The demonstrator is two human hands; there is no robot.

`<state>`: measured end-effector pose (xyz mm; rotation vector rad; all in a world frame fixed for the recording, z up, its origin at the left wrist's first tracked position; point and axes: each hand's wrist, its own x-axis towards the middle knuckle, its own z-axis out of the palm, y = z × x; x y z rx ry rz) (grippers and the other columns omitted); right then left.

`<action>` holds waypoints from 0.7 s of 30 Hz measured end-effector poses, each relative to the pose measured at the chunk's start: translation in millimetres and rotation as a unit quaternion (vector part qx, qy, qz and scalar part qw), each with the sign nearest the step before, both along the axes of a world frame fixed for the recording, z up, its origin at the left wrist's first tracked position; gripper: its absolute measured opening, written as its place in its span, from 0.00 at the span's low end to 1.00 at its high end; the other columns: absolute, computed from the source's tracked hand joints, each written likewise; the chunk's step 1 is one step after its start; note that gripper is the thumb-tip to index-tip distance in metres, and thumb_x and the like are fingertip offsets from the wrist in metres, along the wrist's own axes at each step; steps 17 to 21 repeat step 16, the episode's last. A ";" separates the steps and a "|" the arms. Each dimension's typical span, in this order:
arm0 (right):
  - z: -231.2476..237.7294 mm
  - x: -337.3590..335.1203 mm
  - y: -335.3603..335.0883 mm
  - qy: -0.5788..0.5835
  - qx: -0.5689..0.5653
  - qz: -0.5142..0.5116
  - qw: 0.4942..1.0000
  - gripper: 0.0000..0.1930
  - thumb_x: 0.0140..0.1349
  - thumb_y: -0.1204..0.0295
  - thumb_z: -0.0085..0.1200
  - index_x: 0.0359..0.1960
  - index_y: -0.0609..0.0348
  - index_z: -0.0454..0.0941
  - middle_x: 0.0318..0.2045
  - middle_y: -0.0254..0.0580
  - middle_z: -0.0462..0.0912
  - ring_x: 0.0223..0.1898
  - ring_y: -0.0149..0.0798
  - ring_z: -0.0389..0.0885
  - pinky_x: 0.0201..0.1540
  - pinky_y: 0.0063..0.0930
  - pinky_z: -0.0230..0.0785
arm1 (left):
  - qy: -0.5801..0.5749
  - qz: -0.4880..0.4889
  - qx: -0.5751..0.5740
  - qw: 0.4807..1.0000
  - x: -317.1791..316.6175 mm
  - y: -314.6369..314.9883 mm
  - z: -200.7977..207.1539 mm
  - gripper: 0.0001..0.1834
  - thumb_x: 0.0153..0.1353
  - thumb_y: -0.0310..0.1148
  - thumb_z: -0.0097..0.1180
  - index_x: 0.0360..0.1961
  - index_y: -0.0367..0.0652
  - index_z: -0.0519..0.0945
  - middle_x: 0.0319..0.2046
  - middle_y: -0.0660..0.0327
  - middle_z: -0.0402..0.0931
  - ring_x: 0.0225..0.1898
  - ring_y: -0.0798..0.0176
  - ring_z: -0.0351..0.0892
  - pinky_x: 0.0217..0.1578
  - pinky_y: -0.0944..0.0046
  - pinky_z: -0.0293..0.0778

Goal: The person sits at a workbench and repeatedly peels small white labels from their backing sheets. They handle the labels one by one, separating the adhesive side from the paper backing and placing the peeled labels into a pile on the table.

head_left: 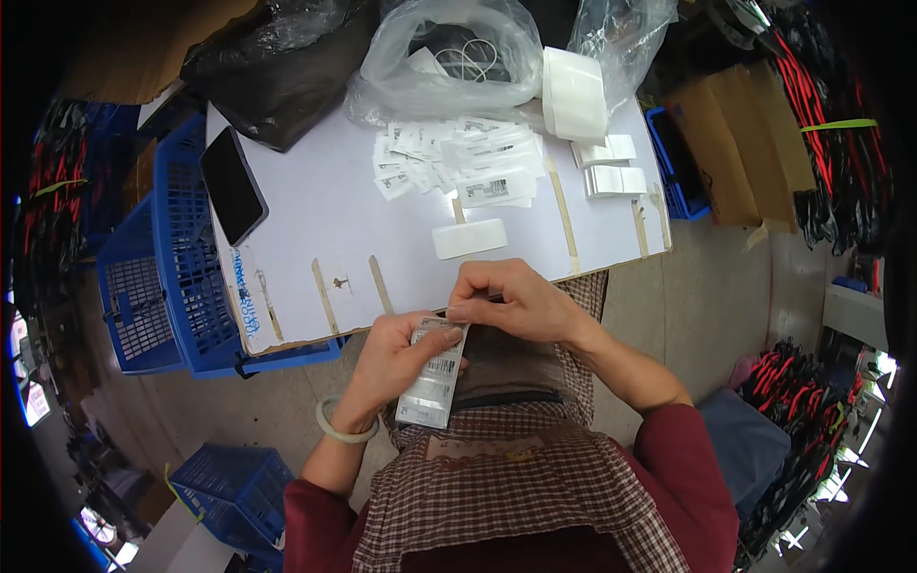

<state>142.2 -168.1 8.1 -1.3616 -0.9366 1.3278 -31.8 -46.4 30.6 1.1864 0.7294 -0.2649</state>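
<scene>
My left hand point(394, 355) is closed around a strip of white printed labels point(428, 393), its thumb lying across the face. The strip hangs down over my checked apron, just off the table's front edge. At the strip's upper end, the thumb and forefinger of my right hand point(511, 301) are pinched together on its corner. One blank white card point(468, 239) lies on the white tabletop point(325, 220) beyond my hands. Farther back is a spread pile of small white printed tags point(492, 162), some with barcodes.
Clear plastic bags point(458, 57), a black bag point(277, 76) and a stack of white sheets point(575, 95) line the table's back. White card stacks point(611, 180) sit at right, a black phone point(234, 186) at left. Blue baskets point(181, 258) stand beside the table; a cardboard box point(740, 143) is right.
</scene>
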 end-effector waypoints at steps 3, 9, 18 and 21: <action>-0.9 2.1 1.4 -0.011 -0.015 0.011 1.000 0.09 0.66 0.70 0.57 0.33 0.64 0.78 0.27 0.31 0.79 0.30 0.22 0.71 0.34 0.20 0.66 | -0.022 -0.021 0.018 0.999 2.1 2.0 -3.9 0.09 0.65 0.30 0.58 0.37 0.33 0.83 0.25 0.60 0.84 0.24 0.72 0.80 0.24 0.71 0.73; -15.9 6.9 0.5 0.225 -0.050 -0.009 0.973 0.13 0.65 0.63 0.59 0.28 0.61 0.80 0.22 0.26 0.75 0.24 0.21 0.67 0.28 0.18 0.61 | -0.096 -0.042 0.194 0.975 2.0 16.4 -9.6 0.06 0.60 0.28 0.64 0.34 0.35 0.84 0.22 0.63 0.82 0.23 0.75 0.76 0.24 0.73 0.68; -15.2 5.5 -2.0 0.313 -0.088 0.013 0.946 0.15 0.62 0.60 0.62 0.28 0.59 0.82 0.21 0.25 0.75 0.24 0.20 0.69 0.28 0.16 0.63 | -0.221 -0.026 0.321 0.921 12.0 12.9 -7.3 0.07 0.56 0.31 0.68 0.30 0.38 0.85 0.20 0.63 0.82 0.19 0.68 0.78 0.21 0.72 0.69; -15.2 5.5 -2.0 0.313 -0.088 0.013 0.946 0.15 0.62 0.60 0.62 0.28 0.59 0.82 0.21 0.25 0.75 0.24 0.20 0.69 0.28 0.16 0.63 | -0.221 -0.026 0.321 0.921 12.0 12.9 -7.3 0.07 0.56 0.31 0.68 0.30 0.38 0.85 0.20 0.63 0.82 0.19 0.68 0.78 0.21 0.72 0.69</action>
